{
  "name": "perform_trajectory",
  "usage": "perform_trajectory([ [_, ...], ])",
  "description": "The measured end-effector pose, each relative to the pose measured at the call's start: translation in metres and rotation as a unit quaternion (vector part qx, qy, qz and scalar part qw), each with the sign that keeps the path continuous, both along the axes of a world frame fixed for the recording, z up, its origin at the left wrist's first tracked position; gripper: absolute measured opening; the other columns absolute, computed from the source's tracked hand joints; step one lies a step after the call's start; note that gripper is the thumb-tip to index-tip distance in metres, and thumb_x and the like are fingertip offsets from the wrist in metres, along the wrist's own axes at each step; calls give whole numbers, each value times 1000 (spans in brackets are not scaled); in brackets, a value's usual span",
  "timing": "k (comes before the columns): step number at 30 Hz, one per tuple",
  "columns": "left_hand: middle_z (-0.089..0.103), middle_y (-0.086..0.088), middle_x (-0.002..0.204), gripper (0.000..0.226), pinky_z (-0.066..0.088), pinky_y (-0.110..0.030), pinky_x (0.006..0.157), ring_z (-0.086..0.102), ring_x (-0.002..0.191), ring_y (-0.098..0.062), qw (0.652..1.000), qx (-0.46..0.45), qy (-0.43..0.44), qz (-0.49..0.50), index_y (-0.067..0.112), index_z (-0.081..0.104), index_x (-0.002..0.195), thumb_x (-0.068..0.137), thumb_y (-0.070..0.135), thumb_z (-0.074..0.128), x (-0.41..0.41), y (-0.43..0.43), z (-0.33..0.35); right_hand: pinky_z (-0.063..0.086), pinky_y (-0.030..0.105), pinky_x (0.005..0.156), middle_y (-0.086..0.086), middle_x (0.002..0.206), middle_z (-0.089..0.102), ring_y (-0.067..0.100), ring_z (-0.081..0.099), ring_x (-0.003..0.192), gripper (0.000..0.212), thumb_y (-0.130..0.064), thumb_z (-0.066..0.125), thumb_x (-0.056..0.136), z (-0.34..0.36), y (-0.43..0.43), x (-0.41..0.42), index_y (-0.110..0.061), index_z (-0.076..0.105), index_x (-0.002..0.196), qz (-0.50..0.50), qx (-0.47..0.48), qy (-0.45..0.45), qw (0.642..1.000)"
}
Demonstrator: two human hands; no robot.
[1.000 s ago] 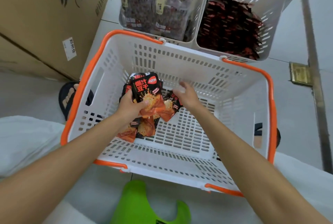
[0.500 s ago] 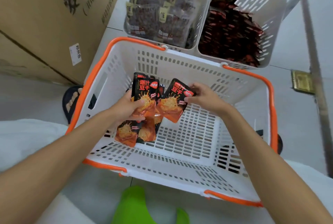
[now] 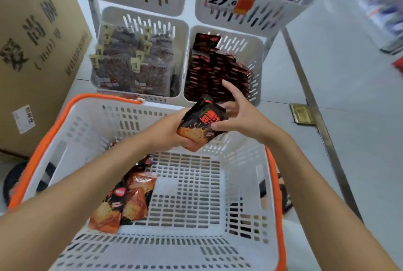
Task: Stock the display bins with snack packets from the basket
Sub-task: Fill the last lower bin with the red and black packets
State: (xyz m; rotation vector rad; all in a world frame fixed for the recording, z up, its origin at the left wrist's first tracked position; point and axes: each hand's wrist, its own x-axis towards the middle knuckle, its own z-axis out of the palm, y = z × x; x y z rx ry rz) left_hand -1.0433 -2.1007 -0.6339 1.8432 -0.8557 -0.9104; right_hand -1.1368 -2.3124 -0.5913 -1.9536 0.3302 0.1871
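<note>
Grey shop floor logged beneath white, orange-rimmed basket (image 3: 91, 122). Observed stack of snack packets (image 3: 202, 124) raised over basket's far rim. Recorded left hand (image 3: 168, 131) gripping stack from below, fingers curled under it. Recorded right hand (image 3: 242, 115) pinching stack's side, thumb on front, index finger extended. Found loose packets (image 3: 126, 201) in basket's near-left corner. Noted bin (image 3: 259, 59) of red-black packets just beyond basket, cardboard box (image 3: 39, 41) left of basket.

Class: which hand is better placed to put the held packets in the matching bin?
Right. The right hand holds the packets on the bin side, fingers over its rim; left hand farther.
</note>
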Motion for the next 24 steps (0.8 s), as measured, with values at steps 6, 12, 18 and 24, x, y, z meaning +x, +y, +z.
perform_trajectory([
  [6, 65, 8, 101, 50, 55, -48, 77, 64, 89, -20, 954, 76, -286, -50, 40, 42, 107, 77, 38, 81, 68, -71, 26, 60, 27, 69, -13, 90, 73, 8, 71, 83, 40, -9, 83, 75, 8, -36, 31, -30, 69, 107, 32, -14, -65, 997],
  [12, -2, -5, 167, 110, 13, -48, 123, 0, 153, -23, 920, 140, -365, -18, 25, -6, 157, 83, 59, 67, 131, -125, -22, 50, 22, 91, -11, 104, 70, 7, 65, 98, 28, -34, 75, 83, -25, -111, 75, -32, 71, 111, -231, -250, -241, 909],
  [18, -16, -10, 165, 110, -9, -57, 118, -17, 151, -26, 843, 231, -485, -31, 21, -15, 156, 81, 82, 38, 154, -148, -71, 42, 27, 95, 8, 124, 62, 26, 59, 113, 34, -26, 62, 95, -70, -164, 143, -14, 62, 127, -200, -435, -133, 868],
  [24, -5, -13, 165, 113, -7, -58, 120, -6, 153, -26, 815, 203, -543, 14, 14, -10, 156, 73, 85, 19, 152, -145, -89, 26, 46, 114, 9, 142, 40, 29, 34, 133, 85, -77, 43, 84, -91, -171, 195, -15, 39, 142, -92, -527, -50, 844],
])
